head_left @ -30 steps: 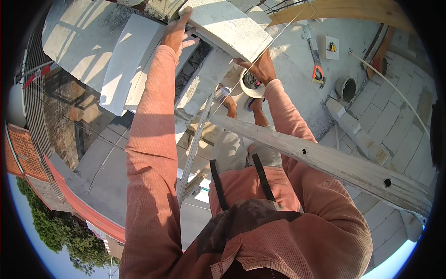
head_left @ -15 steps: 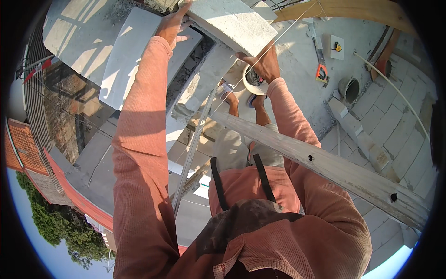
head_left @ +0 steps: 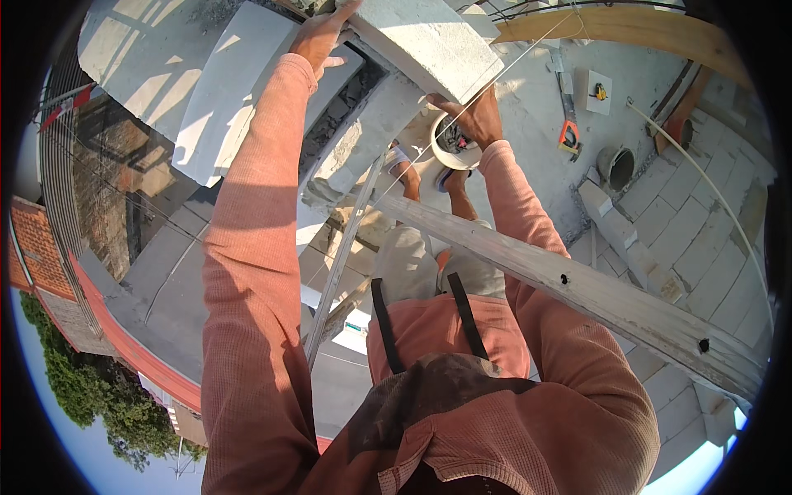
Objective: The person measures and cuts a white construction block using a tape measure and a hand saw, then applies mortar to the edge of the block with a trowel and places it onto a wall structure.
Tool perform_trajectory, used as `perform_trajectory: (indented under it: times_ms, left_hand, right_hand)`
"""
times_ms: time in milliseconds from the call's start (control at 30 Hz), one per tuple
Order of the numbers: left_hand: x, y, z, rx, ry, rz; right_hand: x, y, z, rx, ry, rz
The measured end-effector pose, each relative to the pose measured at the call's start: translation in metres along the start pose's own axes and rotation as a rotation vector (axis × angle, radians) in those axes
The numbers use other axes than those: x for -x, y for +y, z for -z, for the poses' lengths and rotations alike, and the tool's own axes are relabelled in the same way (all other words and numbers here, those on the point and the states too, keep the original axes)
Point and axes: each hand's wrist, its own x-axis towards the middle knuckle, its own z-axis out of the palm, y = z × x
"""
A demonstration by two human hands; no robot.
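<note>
A pale concrete block (head_left: 423, 43) is held between my hands at the top, above a wall with a dark, rubble-filled channel (head_left: 338, 99). My left hand (head_left: 320, 37) grips the block's left end, fingers curled at its edge. My right hand (head_left: 478, 114) is closed around the lower right corner. A thin line (head_left: 445, 128) runs diagonally past my right hand. Below that hand stands a white bucket (head_left: 456, 147) with dark contents. A smooth white block (head_left: 227, 99) lies left of the channel.
A long weathered plank (head_left: 594, 293) crosses over my legs, beside a narrow metal bar (head_left: 346, 247). At right lie a handsaw (head_left: 568, 115), a small yellow tool (head_left: 600, 91) on a white block, a dark bucket (head_left: 616, 169) and stepped blockwork (head_left: 701, 206). A curved board (head_left: 627, 33) spans the top.
The block has shifted a little to the right in the picture. My left hand and forearm have moved upward, and my right hand slightly up and rightward, both still on the block.
</note>
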Motion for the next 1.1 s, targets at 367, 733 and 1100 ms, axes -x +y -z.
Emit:
perform_trajectory:
  times_ms: [367, 733, 1100]
  left_hand:
    - [0.001, -0.001, 0.003, -0.016, -0.003, 0.003]
    - [0.006, 0.016, -0.010, 0.058, 0.061, 0.112]
    - [0.000, -0.003, -0.001, 0.021, 0.005, 0.007]
  right_hand:
    - [0.001, -0.008, 0.003, -0.003, -0.001, 0.018]
    - [-0.001, -0.009, 0.003, 0.020, 0.037, 0.059]
    - [0.000, 0.004, -0.005, -0.046, 0.063, 0.033]
